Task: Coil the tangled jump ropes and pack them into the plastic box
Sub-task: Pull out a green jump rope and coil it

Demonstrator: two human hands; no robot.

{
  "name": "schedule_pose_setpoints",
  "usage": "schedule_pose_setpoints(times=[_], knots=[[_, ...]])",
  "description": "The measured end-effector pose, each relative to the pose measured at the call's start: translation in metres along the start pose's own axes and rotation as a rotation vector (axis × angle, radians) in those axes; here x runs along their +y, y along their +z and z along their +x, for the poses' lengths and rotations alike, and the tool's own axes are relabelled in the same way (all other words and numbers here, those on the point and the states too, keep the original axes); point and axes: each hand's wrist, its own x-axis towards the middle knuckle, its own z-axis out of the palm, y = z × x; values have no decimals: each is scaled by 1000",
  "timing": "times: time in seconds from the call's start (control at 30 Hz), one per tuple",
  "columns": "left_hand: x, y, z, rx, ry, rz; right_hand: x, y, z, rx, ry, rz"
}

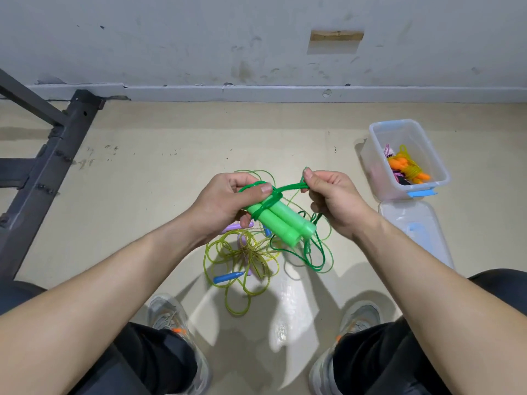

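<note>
- We see the left hand [228,201] gripping the two bright green plastic jump-rope handles [281,223] side by side, with the thumb pinning the wrap, likely to stop slipping.
- The right hand [333,201] pinches the thin green cord [288,189], taut between the hands, apparently cinching the bundle.
- Below the hands, a tangled translucent yellow rope [242,252] waits on the floor.
- Right of the right hand, the clear plastic box [379,169] stands open and its lid [413,232] lies off beside it, ready for packing.
</note>
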Motion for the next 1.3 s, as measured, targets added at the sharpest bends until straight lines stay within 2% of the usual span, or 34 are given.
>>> schedule_pose_setpoints(times=[0.1,0.2,0.3,0.4,0.47,0.6,0.7,0.77,0.83,0.93,1.0,1.07,1.13,1.23,1.3], knots=[[-5,3,2,159,2,-150,20,25,-12,-3,141,105],[-14,5,7,345,-22,-183,34,59,-36,-59,260,205],[-27,11,10,526,-25,-84,36,78,-55,-61,124,-175],[-37,11,11,634,47,252,27,78,-59,-78,-2,-588],[-39,2,11,653,117,425,18,71,-55,-47,-149,-824],[-34,0,12,537,170,550,-9,52,-40,30,-277,-921],[-29,5,10,367,131,509,-25,34,-31,-104,-380,-980],[-27,2,10,214,113,487,-28,20,-22,-230,-343,-910],[-23,1,8,80,81,392,-29,5,-13,-361,-231,-686],[-9,6,3,-60,48,190,-27,-9,-6,-418,-99,-386],[-1,10,0,-96,34,35,-22,-9,-8,-452,-9,-153],[0,14,-2,-61,5,-87,-10,1,-14,-460,95,121],[-4,17,-2,27,-30,-179,4,19,-20,-329,199,254],[-9,16,2,187,-53,-259,23,46,-31,-136,219,170],[-9,14,6,273,-44,-273,30,59,-41,-78,156,-62]])
